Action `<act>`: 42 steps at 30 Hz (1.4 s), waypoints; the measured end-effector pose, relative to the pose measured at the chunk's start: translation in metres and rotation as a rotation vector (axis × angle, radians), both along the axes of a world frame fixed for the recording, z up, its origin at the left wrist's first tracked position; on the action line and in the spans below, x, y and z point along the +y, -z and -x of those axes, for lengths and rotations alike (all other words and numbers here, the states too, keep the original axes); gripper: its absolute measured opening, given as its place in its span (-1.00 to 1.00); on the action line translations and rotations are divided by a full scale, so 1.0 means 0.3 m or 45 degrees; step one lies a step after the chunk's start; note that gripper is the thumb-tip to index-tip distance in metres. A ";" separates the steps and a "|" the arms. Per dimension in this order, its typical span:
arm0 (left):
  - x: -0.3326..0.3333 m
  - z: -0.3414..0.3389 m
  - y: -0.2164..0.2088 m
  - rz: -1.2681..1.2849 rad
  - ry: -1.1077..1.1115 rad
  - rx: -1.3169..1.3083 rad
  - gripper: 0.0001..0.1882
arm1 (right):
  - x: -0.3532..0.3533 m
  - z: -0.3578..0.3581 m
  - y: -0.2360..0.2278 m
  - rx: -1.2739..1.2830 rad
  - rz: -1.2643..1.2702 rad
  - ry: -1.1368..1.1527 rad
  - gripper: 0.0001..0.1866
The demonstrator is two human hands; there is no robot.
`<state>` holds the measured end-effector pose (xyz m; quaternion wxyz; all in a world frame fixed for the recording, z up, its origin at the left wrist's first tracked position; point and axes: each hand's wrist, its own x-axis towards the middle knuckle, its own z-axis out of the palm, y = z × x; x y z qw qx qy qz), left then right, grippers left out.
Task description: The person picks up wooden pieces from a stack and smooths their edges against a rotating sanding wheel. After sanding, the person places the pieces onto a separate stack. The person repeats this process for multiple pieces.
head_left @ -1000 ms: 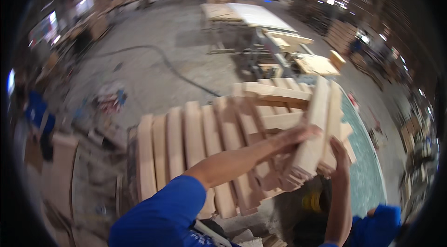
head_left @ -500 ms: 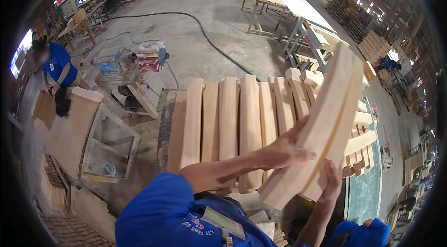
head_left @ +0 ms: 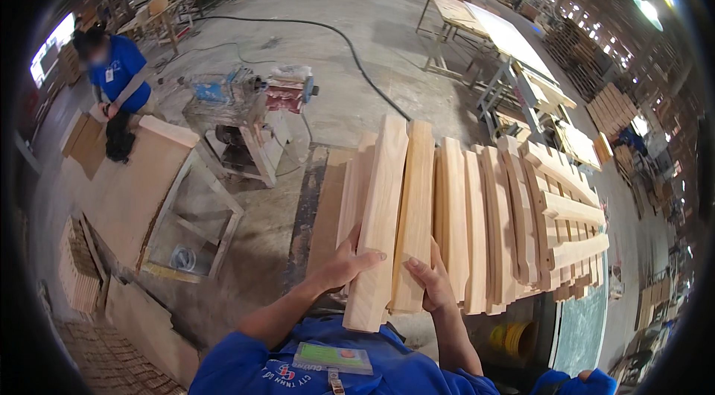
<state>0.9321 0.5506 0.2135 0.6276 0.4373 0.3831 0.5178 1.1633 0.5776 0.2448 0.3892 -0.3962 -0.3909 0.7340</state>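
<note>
Two pale wooden pieces lie side by side, nearly upright in the picture, over a row of similar pieces. My left hand [head_left: 348,259] is closed on the lower part of the left wooden piece [head_left: 381,224], its thumb across the top face. Around the right edge of the other wooden piece [head_left: 413,209] my right hand [head_left: 433,276] is closed, thumb on top. A narrow dark gap runs between the two pieces. The fingers beneath both pieces are hidden. To the right, several more wooden pieces [head_left: 477,227] stand in a row.
Crosswise wooden pieces [head_left: 577,212] are stacked over the green table [head_left: 585,328] at right. Beyond the row stands a machine with a blue motor [head_left: 216,88]. A co-worker in blue [head_left: 126,71] is behind a board-topped table [head_left: 141,179]. A black hose [head_left: 346,49] crosses the floor.
The wooden piece tilted up at the right has come down to the left, onto the row's left part. Both hands moved left with it, and the right hand now grips a neighbouring piece.
</note>
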 end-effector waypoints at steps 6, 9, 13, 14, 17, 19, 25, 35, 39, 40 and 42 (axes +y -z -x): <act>-0.112 0.121 0.020 0.117 -0.095 -0.039 -0.07 | -0.034 0.125 -0.027 -0.074 0.080 -0.111 0.07; -0.142 0.212 0.006 0.052 -0.148 0.001 -0.09 | -0.056 0.213 -0.003 -0.062 0.009 -0.159 0.10; -0.161 0.366 0.053 0.071 -0.233 0.001 -0.10 | -0.072 0.353 0.021 -0.029 0.176 -0.200 0.17; -0.164 0.399 0.066 0.090 -0.265 -0.021 -0.12 | -0.073 0.389 0.032 -0.026 0.172 -0.217 0.16; -0.157 0.504 0.138 0.193 -0.273 -0.022 -0.12 | -0.076 0.472 0.094 0.010 0.236 -0.275 0.12; -0.146 0.541 0.199 0.202 -0.276 -0.024 -0.12 | -0.082 0.523 0.162 0.046 0.214 -0.263 0.06; -0.101 0.631 0.438 0.272 -0.170 0.031 -0.14 | -0.099 0.622 0.401 -0.113 0.209 -0.191 0.08; -0.117 0.577 0.591 0.415 -0.250 0.027 -0.10 | -0.198 0.687 0.608 -0.887 0.165 -0.192 0.07; -0.112 0.564 0.637 0.404 -0.336 0.024 -0.15 | -0.244 0.710 0.545 -1.312 -0.319 -0.386 0.08; -0.110 0.551 0.634 0.424 -0.332 -0.034 -0.16 | -0.254 0.700 0.539 -1.440 -0.480 -0.441 0.07; -0.106 0.521 0.627 0.464 -0.325 -0.152 -0.17 | -0.252 0.665 0.526 -1.425 -0.508 -0.446 0.04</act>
